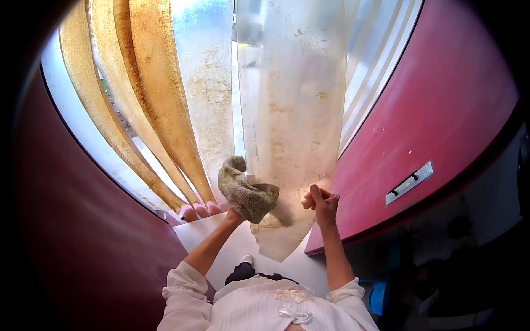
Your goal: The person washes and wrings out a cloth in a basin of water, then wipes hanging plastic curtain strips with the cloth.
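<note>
A grey-green, towel-like cloth (248, 193) is bunched over my left hand (236, 215), hiding most of its fingers. The cloth lies against a wide, see-through plastic curtain strip (292, 110) hanging in front of me. That strip is cloudy, with brownish stains, and its lower end (281, 243) narrows near my body. At its right edge my right hand (323, 204) is closed, fingers curled and thumb on top, gripping the strip's edge. A dark smudge or shadow shows just right of the cloth.
Yellowed curtain strips (149, 83) are gathered at the left, their ends by pink rounded pieces (187, 212). Another stained strip (204, 83) hangs beside them. A red panel with a metal plate (409, 183) stands right, a dark red panel (72, 193) left. Something blue (377, 298) is low right.
</note>
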### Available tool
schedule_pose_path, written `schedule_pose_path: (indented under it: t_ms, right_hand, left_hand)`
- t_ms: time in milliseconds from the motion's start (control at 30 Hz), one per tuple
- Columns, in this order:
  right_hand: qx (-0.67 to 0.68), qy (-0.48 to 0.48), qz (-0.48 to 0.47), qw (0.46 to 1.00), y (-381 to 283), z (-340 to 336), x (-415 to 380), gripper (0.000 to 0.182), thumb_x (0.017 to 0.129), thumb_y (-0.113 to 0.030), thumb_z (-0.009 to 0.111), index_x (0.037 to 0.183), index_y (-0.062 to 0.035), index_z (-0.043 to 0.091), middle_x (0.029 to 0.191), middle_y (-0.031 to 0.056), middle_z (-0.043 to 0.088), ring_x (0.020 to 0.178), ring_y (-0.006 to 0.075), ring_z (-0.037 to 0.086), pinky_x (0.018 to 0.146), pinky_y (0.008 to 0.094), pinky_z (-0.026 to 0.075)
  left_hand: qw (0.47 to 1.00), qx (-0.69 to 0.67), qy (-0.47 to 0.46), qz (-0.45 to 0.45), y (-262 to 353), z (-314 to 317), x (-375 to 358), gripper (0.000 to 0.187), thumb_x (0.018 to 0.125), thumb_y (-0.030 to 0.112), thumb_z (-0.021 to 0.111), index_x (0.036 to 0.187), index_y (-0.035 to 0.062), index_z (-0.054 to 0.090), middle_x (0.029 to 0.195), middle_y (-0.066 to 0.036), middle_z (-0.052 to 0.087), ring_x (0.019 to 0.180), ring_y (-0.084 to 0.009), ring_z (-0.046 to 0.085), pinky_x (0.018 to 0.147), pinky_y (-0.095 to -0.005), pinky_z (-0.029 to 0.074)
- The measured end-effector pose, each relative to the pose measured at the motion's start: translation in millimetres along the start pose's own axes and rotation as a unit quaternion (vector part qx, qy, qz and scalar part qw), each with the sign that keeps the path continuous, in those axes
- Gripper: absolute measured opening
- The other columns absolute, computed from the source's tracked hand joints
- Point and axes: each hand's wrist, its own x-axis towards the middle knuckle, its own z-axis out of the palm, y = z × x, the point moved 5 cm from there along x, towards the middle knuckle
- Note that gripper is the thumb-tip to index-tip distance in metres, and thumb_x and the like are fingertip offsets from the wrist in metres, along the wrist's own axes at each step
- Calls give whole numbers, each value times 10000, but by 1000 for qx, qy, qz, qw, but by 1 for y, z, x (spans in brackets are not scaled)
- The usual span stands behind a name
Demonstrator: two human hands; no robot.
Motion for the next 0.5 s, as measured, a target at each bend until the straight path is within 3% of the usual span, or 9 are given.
schedule_pose_path:
  t_ms: [33, 67, 133, 167, 200, 300, 333, 467, 500]
  right_hand:
    - [-9, -1, -10, 1000, -6, 3, -1, 364, 843, -340, 600, 633, -43, 600, 515, 39, 589, 432, 80, 536, 414, 189, 342]
    - [-19, -3, -16, 1000, -9, 4, -3, 373, 848, -339, 589, 616, -47, 596, 510, 36, 590, 413, 66, 515, 403, 186, 314]
    - [-6, -25, -24, 999, -7, 8, -6, 366, 852, -350, 581, 635, -55, 595, 528, 36, 604, 445, 75, 560, 408, 176, 328]
    - [-5, -31, -27, 999, -6, 11, -7, 369, 850, -357, 582, 638, -56, 595, 526, 35, 602, 446, 75, 561, 405, 176, 327]
    - [-5, -38, -26, 999, -5, 14, -9, 372, 848, -365, 584, 641, -56, 595, 523, 33, 601, 447, 76, 562, 402, 175, 327]
    - [1, -40, -12, 999, -9, 15, -12, 384, 846, -353, 595, 647, -25, 599, 526, 47, 596, 458, 92, 568, 437, 194, 388]
    - [-1, -39, -5, 999, -9, 15, -13, 394, 845, -338, 602, 648, 4, 603, 532, 67, 595, 463, 108, 569, 475, 214, 445]
    - [26, -33, 3, 999, -2, 11, -9, 395, 838, -347, 610, 659, 5, 613, 530, 64, 593, 461, 106, 569, 472, 215, 446]
    - [32, -27, 1, 999, 0, 9, -7, 394, 836, -343, 614, 653, 5, 611, 529, 62, 591, 454, 102, 562, 469, 213, 444]
  left_hand:
    - [989, -111, -15, -101, -9, 1, 1, 378, 816, 130, 621, 1160, 45, 492, 1169, -94, 485, 1088, -170, 451, 941, -316, 382]
    - [994, -22, -72, -73, -14, -6, 6, 354, 837, 135, 597, 1163, 47, 491, 1163, -89, 491, 1075, -164, 459, 935, -312, 392]
    - [978, -204, -49, -10, 1, -26, 42, 333, 849, 153, 582, 1152, 45, 497, 1152, -72, 503, 1055, -152, 473, 921, -298, 405]
    - [991, -129, 10, 40, -1, -42, 71, 343, 851, 170, 579, 1163, 53, 499, 1171, -71, 502, 1074, -165, 464, 936, -311, 391]
    - [950, 247, 54, 185, 69, -56, 95, 363, 856, 172, 571, 1191, 62, 485, 1194, -76, 483, 1095, -186, 450, 962, -323, 365]
    - [951, -252, 93, 154, 97, -103, 216, 494, 801, 76, 631, 1229, 30, 387, 1201, -71, 442, 1088, -167, 443, 902, -311, 414]
    - [960, -229, 85, 134, 168, -106, 220, 386, 896, 228, 523, 1223, 48, 425, 1210, -81, 474, 1128, -189, 452, 952, -320, 397]
    - [982, -3, 125, 140, 225, -80, 233, 284, 845, 117, 580, 1115, 51, 521, 1078, -48, 554, 970, -152, 539, 872, -309, 436]
    - [974, 25, 148, 170, 201, -71, 225, 300, 815, 215, 620, 1029, 13, 567, 995, -86, 582, 972, -153, 518, 819, -284, 428]
